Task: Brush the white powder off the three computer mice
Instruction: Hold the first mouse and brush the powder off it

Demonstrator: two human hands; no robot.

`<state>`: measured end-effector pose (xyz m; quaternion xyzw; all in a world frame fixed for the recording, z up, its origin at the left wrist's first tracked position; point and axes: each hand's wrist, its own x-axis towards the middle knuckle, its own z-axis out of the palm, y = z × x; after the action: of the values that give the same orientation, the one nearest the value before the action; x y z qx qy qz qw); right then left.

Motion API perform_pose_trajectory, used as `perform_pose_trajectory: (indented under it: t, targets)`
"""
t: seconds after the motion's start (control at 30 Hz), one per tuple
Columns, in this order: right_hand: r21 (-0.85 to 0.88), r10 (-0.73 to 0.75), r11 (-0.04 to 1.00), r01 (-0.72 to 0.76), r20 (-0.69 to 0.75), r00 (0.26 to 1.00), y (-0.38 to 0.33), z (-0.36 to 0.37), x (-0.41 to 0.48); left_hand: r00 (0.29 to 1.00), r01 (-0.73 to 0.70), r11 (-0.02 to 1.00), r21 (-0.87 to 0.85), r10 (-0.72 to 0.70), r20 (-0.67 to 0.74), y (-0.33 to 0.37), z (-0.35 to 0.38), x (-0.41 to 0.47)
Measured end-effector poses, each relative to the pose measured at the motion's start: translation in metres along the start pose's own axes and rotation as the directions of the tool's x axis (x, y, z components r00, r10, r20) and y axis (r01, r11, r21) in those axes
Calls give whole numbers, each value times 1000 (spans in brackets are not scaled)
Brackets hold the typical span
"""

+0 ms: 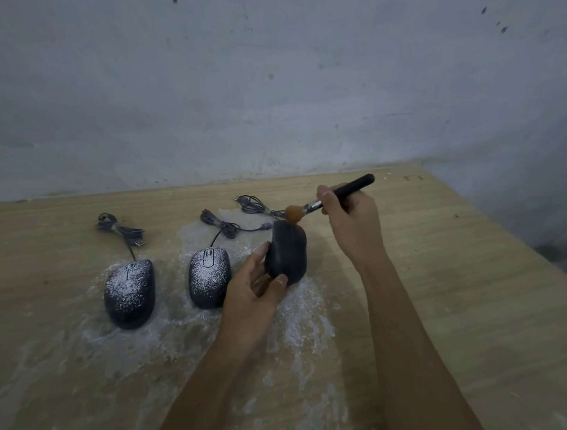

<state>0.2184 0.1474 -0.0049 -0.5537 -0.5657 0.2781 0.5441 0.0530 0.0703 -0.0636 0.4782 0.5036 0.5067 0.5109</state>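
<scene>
the lifted mouse (pixel 286 257) hides its underside behind its own dark body, and the left hand (pixel 255 289) covers its near end. both forearms run off the bottom edge. the bench (pixel 436 288) is cut off left, right and below. the cable plugs (pixel 139 242) are too small to tell.

Matt dark plastic mice (pixel 129 292) on a pale wood-grain table (pixel 436 288).

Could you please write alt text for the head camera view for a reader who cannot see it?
The left hand holds a dark mouse while the right hand touches a brush to its far end. Two powder-dusted mice lie left on the powdery wooden table.
</scene>
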Motion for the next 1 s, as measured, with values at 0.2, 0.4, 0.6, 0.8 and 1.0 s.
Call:
perform_pose_trajectory:
  t: [0.2,0.4,0.6,0.8,1.0]
  targets:
    - [-101,-63,993,62,-5,998,-6,-1,1,999,16,995,-94,-20,-44,-2,3,-1]
    - [-74,-116,988,138,252,961,-30,-2,-7,982,-82,996,38,87,-168,-5,8,-4]
    - [-415,-156,846,335,407,900,-46,18,-15,927,-189,956,226,249,-279,-5,16,-11]
    - [-347,-229,884,312,260,938,-51,16,-12,895,-231,928,294,321,-310,-2,16,-13]
    - [-350,-273,899,262,19,962,-45,14,-10,890,-233,926,298,327,-319,-3,16,-13]
